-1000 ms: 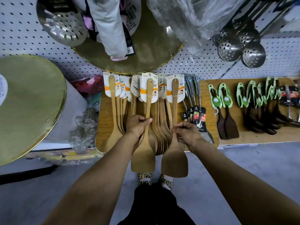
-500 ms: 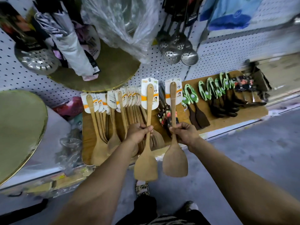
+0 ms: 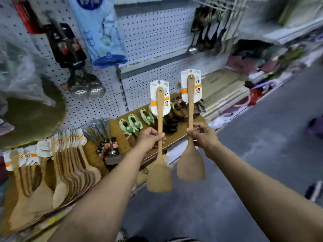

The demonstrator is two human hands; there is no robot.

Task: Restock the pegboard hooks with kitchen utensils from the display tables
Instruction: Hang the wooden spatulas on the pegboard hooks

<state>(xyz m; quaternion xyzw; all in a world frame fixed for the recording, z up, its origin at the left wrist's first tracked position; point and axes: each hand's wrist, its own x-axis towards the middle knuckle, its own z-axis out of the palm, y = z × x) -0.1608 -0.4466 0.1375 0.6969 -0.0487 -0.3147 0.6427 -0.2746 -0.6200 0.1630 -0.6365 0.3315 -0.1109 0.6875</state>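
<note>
My left hand (image 3: 150, 139) grips the handle of a wooden spatula (image 3: 159, 179), held upright with its blade down and its white-and-orange card tag on top. My right hand (image 3: 201, 135) pinches the handle of a second wooden spatula (image 3: 191, 169), tagged the same way and held a little higher. Both spatulas hang in the air in front of the white pegboard (image 3: 153, 37). A row of several more wooden spatulas (image 3: 57, 172) lies on the display table (image 3: 90, 149) at the lower left.
Black ladles (image 3: 209, 34) hang from hooks at the upper right of the pegboard. Perforated steel skimmers (image 3: 87, 88), a blue packaged item (image 3: 103, 32) and a round brass tray (image 3: 33, 117) hang at the left. Green-tagged dark utensils (image 3: 136, 123) lie on the table. Grey floor (image 3: 253, 154) opens to the right.
Both hands have lifted their spatulas off the table row and carried them up and to the right. My view has swung right along the pegboard.
</note>
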